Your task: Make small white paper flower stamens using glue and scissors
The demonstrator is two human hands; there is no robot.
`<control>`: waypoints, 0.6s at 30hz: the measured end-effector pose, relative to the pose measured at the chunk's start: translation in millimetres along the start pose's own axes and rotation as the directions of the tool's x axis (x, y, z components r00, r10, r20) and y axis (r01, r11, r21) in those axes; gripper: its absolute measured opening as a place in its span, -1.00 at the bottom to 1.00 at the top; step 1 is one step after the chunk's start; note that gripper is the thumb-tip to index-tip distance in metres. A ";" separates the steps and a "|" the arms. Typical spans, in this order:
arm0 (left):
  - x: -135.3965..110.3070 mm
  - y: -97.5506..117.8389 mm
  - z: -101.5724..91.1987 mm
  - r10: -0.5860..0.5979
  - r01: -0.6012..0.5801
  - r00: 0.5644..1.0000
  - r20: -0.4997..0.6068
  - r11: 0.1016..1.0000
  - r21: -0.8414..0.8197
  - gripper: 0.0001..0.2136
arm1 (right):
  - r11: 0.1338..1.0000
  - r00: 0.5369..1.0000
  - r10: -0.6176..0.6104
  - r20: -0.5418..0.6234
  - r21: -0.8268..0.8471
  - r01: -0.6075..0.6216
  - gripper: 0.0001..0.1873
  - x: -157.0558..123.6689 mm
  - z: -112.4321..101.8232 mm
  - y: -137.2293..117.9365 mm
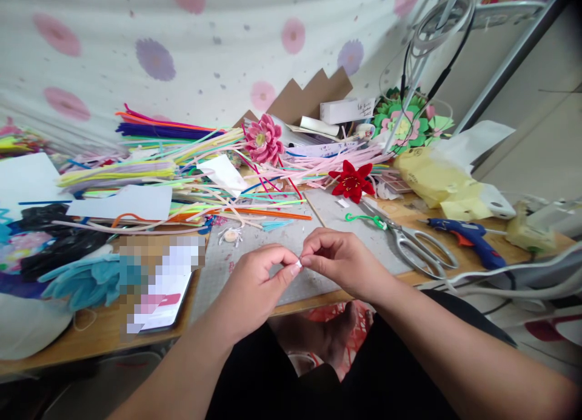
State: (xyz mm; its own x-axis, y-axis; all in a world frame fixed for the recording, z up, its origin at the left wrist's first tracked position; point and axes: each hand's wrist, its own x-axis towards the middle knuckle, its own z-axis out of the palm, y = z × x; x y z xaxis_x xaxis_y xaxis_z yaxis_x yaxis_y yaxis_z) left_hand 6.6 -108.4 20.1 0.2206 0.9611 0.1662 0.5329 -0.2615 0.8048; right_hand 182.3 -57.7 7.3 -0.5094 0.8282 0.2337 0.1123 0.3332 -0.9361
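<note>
Both hands meet over the front of the grey cutting mat point(291, 291). A small white piece point(299, 263) sits at the fingertips; its kind is too small to make out. My left hand point(261, 277) pinches it between thumb and forefinger. From the other side, my right hand point(339, 259) is closed in a pinch on the same piece. Behind the left hand lies a round beige disc with white strands point(231, 235). Short light-blue strips point(276, 225) rest beside it. A green curled pipe cleaner point(368, 219) lies beyond the right hand, touching the scissors point(418, 244).
A blue glue gun point(468, 235) lies at the right. A red flower point(352, 180) and a pink flower point(263, 139) stand behind the mat. Bundles of pipe cleaners point(118, 173) fill the back left. A phone point(170, 286) and blue fuzzy petals point(86, 280) lie left.
</note>
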 end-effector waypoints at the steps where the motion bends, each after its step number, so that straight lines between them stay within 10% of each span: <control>1: 0.0 0.1 -0.1 -0.011 0.011 1.000 -0.005 1.000 -0.001 -0.83 | 1.000 1.000 -0.010 0.010 -0.004 0.010 -0.92 -0.3 -0.9 -0.8; 18: -1.0 0.9 1.0 0.015 -0.015 0.999 -0.041 1.000 0.008 -0.85 | 0.998 1.000 0.027 0.010 0.048 -0.027 -0.93 -1.3 0.6 -3.9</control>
State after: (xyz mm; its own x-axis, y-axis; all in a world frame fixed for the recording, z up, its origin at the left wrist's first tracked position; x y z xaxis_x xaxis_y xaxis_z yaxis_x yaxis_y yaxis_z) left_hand 7.7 -109.8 20.0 0.1955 0.9598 0.2016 0.5358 -0.2767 0.7978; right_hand 182.0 -60.3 10.5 -0.5150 0.8321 0.2059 0.0854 0.2888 -0.9536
